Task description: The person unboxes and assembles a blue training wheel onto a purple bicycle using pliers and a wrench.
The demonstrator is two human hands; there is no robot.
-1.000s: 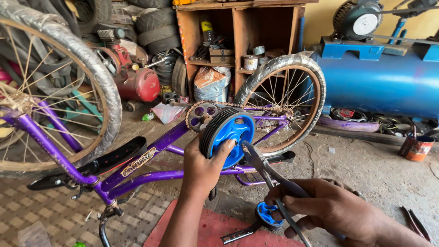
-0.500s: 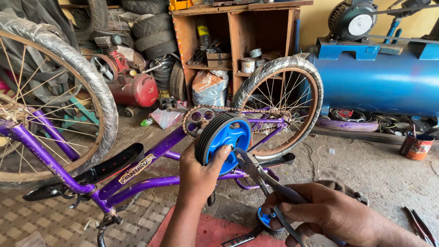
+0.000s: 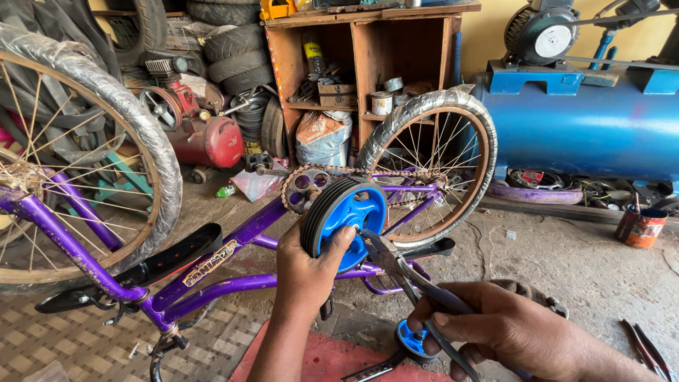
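Note:
My left hand (image 3: 309, 272) grips a small blue training wheel (image 3: 344, 221) with a black tyre, thumb across its face. My right hand (image 3: 506, 329) holds pliers (image 3: 410, 277) whose jaws touch the hub of that wheel. Behind lies an upside-down purple bicycle (image 3: 233, 247), with its chainring and rusty chain (image 3: 304, 185) just above the wheel. The rear bicycle wheel (image 3: 438, 163) stands to the right, the front bicycle wheel (image 3: 78, 163) wrapped in plastic to the left. A second blue training wheel (image 3: 412, 338) lies on the ground below my right hand.
A wooden shelf (image 3: 361, 71) with cans and bags stands at the back, a blue compressor tank (image 3: 587, 127) to its right, a red compressor (image 3: 205, 138) and stacked tyres (image 3: 233, 49) to its left. A paint tin (image 3: 642, 226) sits at the right. A red mat (image 3: 332, 357) lies underfoot.
The view has shifted slightly; the training wheel and my left hand sit a little lower in the picture. The pliers stay at the hub.

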